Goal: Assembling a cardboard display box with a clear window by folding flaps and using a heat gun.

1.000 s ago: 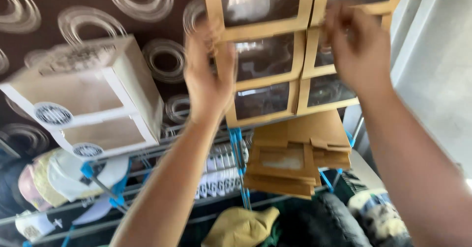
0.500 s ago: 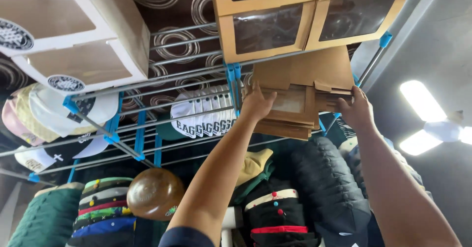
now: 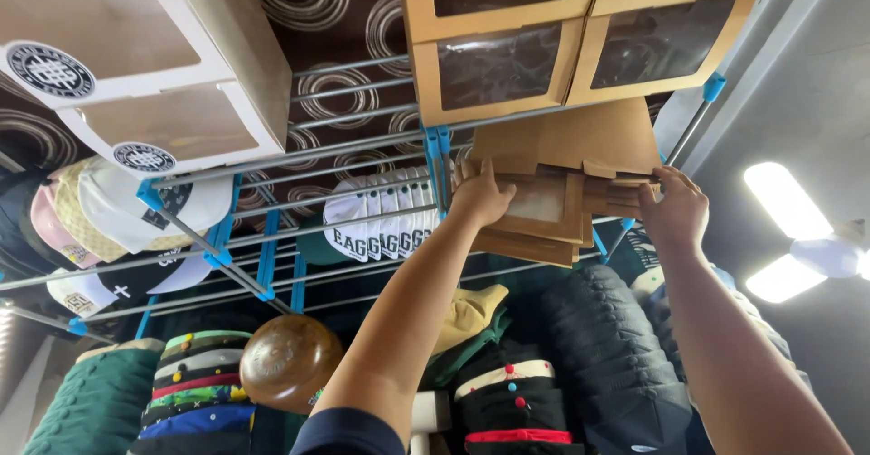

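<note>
My left hand [image 3: 480, 197] fingers and right hand [image 3: 675, 208] fingers pinch opposite edges of the stack of flattened brown cardboard boxes [image 3: 564, 176], wedged under the wire shelf [image 3: 362, 160] just above. It looks light, stiff, loose-layered; gripping both ends seems safest.
</note>
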